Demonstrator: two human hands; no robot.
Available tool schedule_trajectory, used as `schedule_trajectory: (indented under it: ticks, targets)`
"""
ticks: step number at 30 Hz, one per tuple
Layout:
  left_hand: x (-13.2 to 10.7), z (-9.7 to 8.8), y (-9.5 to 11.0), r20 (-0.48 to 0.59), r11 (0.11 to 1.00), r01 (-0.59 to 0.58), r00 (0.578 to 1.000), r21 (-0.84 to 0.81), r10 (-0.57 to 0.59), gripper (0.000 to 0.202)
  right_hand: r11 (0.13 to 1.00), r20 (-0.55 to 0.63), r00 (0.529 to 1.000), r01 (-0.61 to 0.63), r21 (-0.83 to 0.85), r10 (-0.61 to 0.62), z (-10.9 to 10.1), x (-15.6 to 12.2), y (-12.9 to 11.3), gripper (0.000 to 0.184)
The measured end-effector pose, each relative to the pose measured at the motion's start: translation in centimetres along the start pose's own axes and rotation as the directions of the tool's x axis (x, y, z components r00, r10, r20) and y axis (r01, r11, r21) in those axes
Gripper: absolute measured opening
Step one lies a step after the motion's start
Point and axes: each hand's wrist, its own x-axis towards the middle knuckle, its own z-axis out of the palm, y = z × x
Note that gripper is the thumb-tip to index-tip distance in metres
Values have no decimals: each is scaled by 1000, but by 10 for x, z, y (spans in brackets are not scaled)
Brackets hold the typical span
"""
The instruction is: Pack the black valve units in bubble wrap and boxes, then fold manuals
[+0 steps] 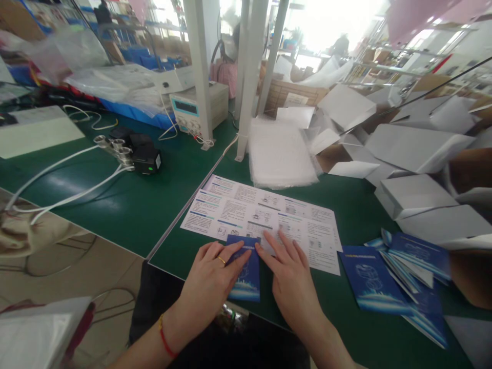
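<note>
A blue folded leaflet [246, 287] lies at the table's front edge, its printed cover up. My left hand [213, 271] rests on it with fingers stretched across its upper part; a ring and a red wrist cord show. My right hand [288, 266] lies flat, fingers spread, its index fingertip at the leaflet's right edge and the other fingers on the printed sheets [323, 230]. Those unfolded white sheets, with text and small drawings, lie just beyond the leaflet and partly under my right hand.
More blue leaflets [374, 277] lie in a loose pile at the right. Behind them are many open white boxes [418, 146]. A stack of clear-wrapped sheets [282, 154] lies by the white posts. Left stand black devices with cables [146, 156] and a power supply [219, 105].
</note>
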Motion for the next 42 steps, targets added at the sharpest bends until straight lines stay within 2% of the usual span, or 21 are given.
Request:
schedule_trajectory:
  ticks: [5,10,14,16,20,23,26,28,31,33,35,37,38,39,42]
  targets:
    - [1,-2,1,-3,1000,-3,1000,4,3,32,993,-65,994,92,69,-88,-3,-47,-10,65]
    - [1,-3,1,-1,999,-28,1000,25,28,34,993,-84,991,105,47,-101,-5,-81,-21,57]
    - [0,-2,-2,-13,999,-44,999,23,44,34,980,-162,973,180,85,-165,-2,-79,-19,48]
    - [-3,-1,0,-52,997,-71,996,-27,70,33,974,-228,962,185,131,-152,-1,-74,-19,49]
    - [-11,-6,11,-122,949,-103,990,-299,69,27,991,-264,964,61,118,-28,-1,-62,-29,52]
    - [-13,-11,15,-121,876,-76,992,-476,20,25,989,-212,973,115,95,-93,3,-59,-37,55]
    - [-10,-12,5,-161,899,-8,984,-437,-70,25,973,-235,959,192,126,-159,13,-62,-41,47]
    - [-5,-9,-7,-185,940,20,979,-341,-88,26,965,-320,935,209,156,-151,16,-68,-39,38]
    - [3,-1,-21,-155,976,12,987,-216,-46,36,956,-423,899,217,198,-116,0,-81,-21,46]
    - [6,4,-23,-123,988,-39,992,-149,20,42,973,-444,895,139,185,-44,-27,-91,2,53]
    - [9,8,-22,-93,991,-110,990,-75,103,47,991,-521,848,-33,132,98,-55,-100,32,56]
    - [11,11,-19,-55,985,-173,984,-15,172,50,975,-574,792,-216,57,209,-75,-107,62,58]
    - [12,12,-17,-39,981,-193,980,1,193,52,948,-557,786,-318,12,270,-79,-110,75,56]
    - [13,12,-16,-27,978,-207,978,7,207,52,921,-515,798,-388,-43,312,-80,-111,86,53]
    - [15,12,-11,-11,971,-238,971,3,238,51,882,-463,804,-462,-89,374,-66,-111,98,51]
